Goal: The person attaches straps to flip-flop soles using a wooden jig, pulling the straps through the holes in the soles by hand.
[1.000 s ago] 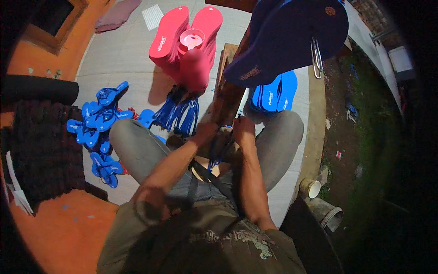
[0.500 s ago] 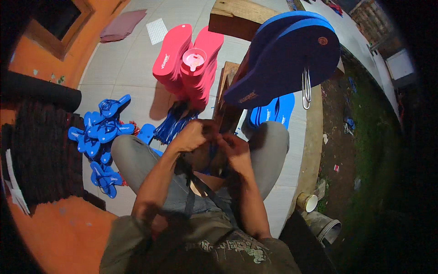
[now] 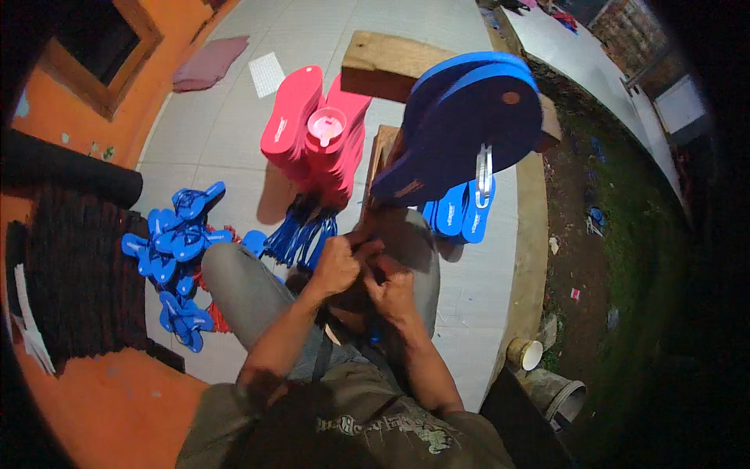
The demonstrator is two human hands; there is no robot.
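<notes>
My left hand [image 3: 337,266] and my right hand [image 3: 391,292] are close together over my lap, both with curled fingers. Whatever they grip is lost in shadow between them. Just beyond, blue flip-flop soles [image 3: 478,109] are propped on a wooden stand [image 3: 387,66], the front one shaded dark. A bent metal piece [image 3: 485,178] sticks out of that front sole. Beyond my left hand lies a bundle of blue straps [image 3: 301,238], at the foot of stacked pink soles [image 3: 291,117].
A small pink-white cup [image 3: 326,125] rests on the pink stacks. Finished blue flip-flops [image 3: 183,234] are heaped at the left, near red straps [image 3: 221,313]. More blue soles [image 3: 462,211] lie right of the stand. Two buckets [image 3: 558,395] stand by the floor's right edge.
Both hands have drawn back toward my body, away from the stand, still close together. My right knee has swung inward, uncovering more of the blue soles. The whole view has shifted slightly.
</notes>
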